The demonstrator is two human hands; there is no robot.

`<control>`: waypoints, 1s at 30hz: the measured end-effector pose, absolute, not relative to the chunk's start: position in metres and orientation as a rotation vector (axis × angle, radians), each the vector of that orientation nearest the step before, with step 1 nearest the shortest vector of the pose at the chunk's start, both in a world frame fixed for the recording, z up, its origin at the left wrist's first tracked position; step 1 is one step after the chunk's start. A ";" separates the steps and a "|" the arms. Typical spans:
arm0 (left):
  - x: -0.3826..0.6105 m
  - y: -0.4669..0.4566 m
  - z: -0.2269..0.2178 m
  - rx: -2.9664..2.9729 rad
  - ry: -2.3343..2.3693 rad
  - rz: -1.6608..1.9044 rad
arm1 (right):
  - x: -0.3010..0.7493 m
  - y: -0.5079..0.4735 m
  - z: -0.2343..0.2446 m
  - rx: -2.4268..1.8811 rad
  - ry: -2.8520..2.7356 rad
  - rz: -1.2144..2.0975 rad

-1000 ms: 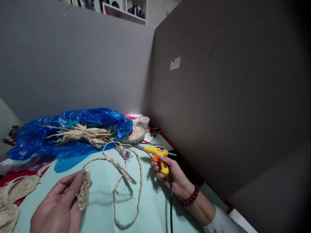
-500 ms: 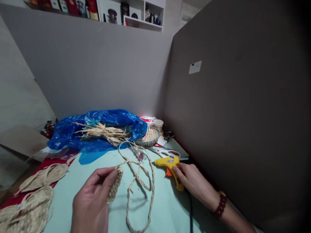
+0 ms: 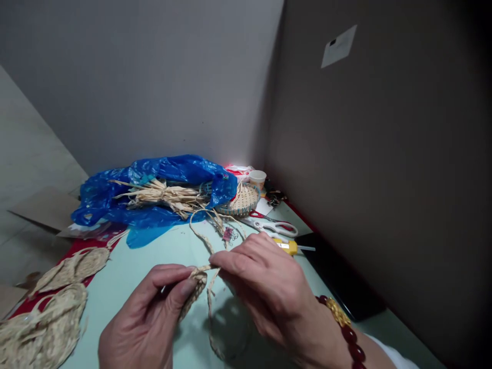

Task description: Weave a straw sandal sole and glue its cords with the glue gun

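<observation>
My left hand (image 3: 148, 315) pinches a small coiled piece of braided straw (image 3: 195, 296) between thumb and fingers. From its top edge runs a straw braid (image 3: 203, 268), and my right hand (image 3: 269, 287) has its thumb and fingers closed on that braid, close to the coil. The rest of the braid loops down over the pale green table cover (image 3: 130, 287) and back toward the straw bundle. Behind my right hand lies a yellow hot glue gun (image 3: 289, 247), mostly hidden, with a clear stick poking out of its back.
A blue plastic bag (image 3: 103, 197) holds a bundle of dried straw (image 3: 165, 196) at the back. Beside it are a woven basket (image 3: 244, 199), a paper cup (image 3: 257, 178) and scissors (image 3: 274, 226). Woven straw pieces (image 3: 49, 325) lie at left; a black tablet-like slab (image 3: 342, 282) lies at right.
My right hand has let go of the glue gun, which now lies on the table, and has moved left to grip the braid beside the coil. The view has tilted down.
</observation>
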State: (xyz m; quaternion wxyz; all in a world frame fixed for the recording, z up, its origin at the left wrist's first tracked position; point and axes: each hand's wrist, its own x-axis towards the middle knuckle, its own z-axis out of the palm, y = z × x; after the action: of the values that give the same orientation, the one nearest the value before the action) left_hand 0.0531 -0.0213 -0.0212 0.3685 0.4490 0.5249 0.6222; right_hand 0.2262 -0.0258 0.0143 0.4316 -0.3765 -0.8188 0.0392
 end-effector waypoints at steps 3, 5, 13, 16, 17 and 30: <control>0.058 -0.023 -0.020 1.215 1.394 1.629 | 0.227 -0.026 0.007 -0.924 -1.998 0.064; 0.060 -0.024 -0.020 1.214 1.432 1.662 | 0.228 -0.028 0.004 -0.928 -1.979 0.062; 0.053 -0.020 -0.027 1.146 1.516 1.519 | 0.223 -0.030 -0.006 -0.930 -1.950 0.001; 0.051 -0.017 -0.027 1.007 1.464 1.498 | 0.219 -0.030 -0.011 -0.925 -1.946 -0.038; 0.052 -0.016 -0.025 0.967 1.452 1.515 | 0.217 -0.030 -0.014 -0.925 -1.940 -0.044; 0.069 -0.014 -0.007 0.554 1.370 1.543 | 0.194 -0.030 -0.031 -0.913 -1.842 -0.097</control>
State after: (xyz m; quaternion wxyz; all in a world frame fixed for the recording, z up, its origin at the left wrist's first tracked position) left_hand 0.0692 -0.0145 -0.0071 0.4819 0.2271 0.5618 0.6329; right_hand 0.1942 -0.0297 -0.0308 0.5157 -0.3802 -0.7668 -0.0402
